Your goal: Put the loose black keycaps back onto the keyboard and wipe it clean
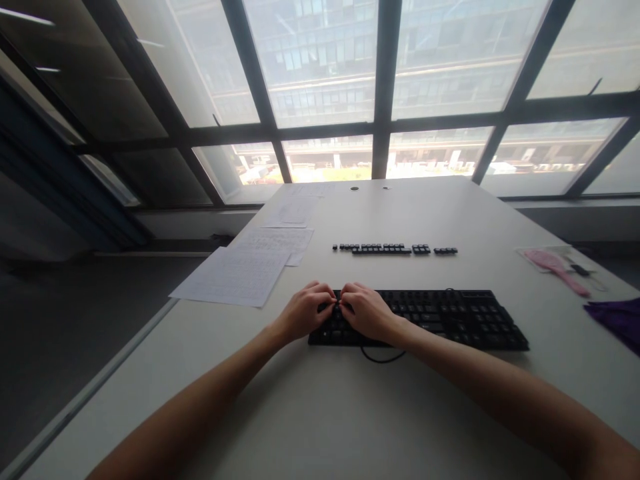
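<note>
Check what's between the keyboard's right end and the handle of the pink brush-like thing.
Just bare white tabletop between keyboard and pink brush-like thing, per the head view. The purple item lies farther right.

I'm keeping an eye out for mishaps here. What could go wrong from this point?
Loose keycaps lie beyond the keyboard; a bump might scatter them. The left hand and right hand crowd its left end, so a finger could slip. The cable loops past its near edge, where the right forearm might snag it.
</note>
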`<action>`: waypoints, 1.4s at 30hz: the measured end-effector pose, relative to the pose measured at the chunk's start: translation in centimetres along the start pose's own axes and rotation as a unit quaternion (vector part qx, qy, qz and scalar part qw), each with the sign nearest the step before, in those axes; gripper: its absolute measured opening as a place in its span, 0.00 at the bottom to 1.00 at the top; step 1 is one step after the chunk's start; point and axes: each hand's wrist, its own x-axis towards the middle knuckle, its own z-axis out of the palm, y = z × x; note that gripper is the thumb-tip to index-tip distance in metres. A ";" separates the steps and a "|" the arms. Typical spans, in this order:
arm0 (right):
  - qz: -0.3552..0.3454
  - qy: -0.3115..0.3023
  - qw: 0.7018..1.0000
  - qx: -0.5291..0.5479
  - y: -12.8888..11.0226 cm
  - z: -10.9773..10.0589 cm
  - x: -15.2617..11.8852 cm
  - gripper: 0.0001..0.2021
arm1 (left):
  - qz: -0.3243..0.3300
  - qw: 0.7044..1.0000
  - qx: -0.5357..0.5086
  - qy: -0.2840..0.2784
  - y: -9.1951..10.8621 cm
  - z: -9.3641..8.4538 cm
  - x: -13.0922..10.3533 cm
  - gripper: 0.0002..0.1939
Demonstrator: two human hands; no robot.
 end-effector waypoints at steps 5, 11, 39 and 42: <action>-0.013 0.000 1.000 0.001 -0.5 -0.1 -0.6 0.06 | -0.009 1.000 0.008 0.000 0.2 0.2 0.0 0.05; 0.037 0.017 0.999 0.007 0.9 -1.8 0.6 0.08 | -0.057 0.995 -0.048 0.067 -1.2 0.2 2.3 0.06; 0.028 -0.010 0.988 -0.150 13.0 -2.3 9.8 0.11 | -0.056 0.995 0.082 0.029 -7.2 4.5 15.2 0.06; 0.027 0.010 0.991 -0.134 12.4 -2.6 9.3 0.09 | -0.072 0.994 0.069 0.040 -6.6 3.8 14.5 0.05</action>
